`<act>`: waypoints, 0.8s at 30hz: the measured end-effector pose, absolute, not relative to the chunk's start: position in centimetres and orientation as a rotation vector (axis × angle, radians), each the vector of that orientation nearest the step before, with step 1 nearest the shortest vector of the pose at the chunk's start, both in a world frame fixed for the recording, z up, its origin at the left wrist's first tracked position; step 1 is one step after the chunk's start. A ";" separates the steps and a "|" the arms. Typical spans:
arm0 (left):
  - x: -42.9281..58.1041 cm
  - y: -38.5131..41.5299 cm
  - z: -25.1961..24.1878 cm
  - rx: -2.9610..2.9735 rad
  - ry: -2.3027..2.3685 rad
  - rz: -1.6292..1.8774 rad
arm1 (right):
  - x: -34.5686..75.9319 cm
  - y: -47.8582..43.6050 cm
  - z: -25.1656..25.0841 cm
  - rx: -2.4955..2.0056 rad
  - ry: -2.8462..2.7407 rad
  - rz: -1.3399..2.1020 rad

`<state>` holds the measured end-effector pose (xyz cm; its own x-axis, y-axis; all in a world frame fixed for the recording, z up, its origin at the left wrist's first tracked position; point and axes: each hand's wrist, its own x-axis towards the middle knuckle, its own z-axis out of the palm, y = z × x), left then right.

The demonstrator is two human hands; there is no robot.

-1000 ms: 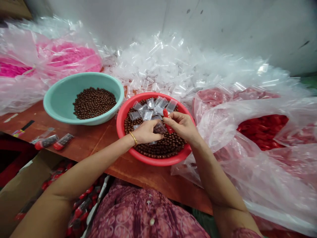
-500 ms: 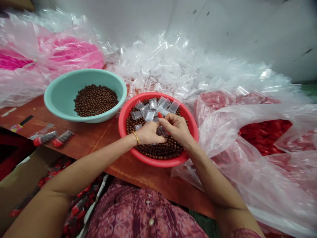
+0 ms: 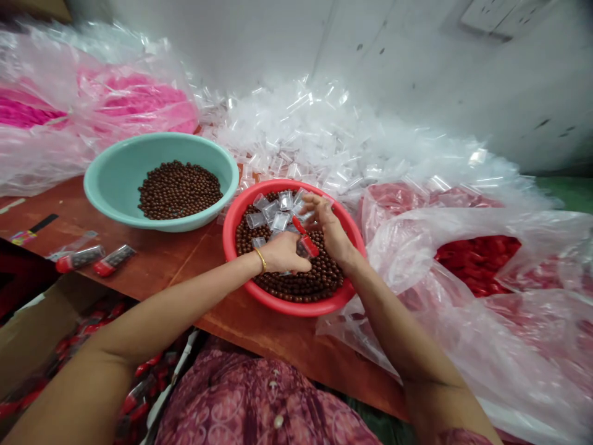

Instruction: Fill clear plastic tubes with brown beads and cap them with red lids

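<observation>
Right hand (image 3: 330,230): fingers pinched on a red-capped tube (image 3: 306,245).
Left hand (image 3: 283,253): curled, grip unclear, above brown beads (image 3: 296,285) in a red basin (image 3: 296,308).

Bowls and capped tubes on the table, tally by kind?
Teal bowls: 1
Red bowls: 1
Capped bead tubes: 2
Total: 4
</observation>
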<state>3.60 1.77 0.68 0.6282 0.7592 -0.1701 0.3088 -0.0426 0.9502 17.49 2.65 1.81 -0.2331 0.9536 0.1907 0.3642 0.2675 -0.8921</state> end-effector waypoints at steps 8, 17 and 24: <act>3.1 2.0 0.7 1.572 0.838 0.476 | 18.4 3.0 3.6 -1.034 -2.079 0.717; 3.1 1.8 0.8 1.420 0.957 0.756 | 18.6 -1.1 0.6 -1.224 -2.171 0.263; 2.9 1.3 0.1 1.694 1.051 0.977 | 16.7 -1.0 -0.8 -1.235 -2.030 0.083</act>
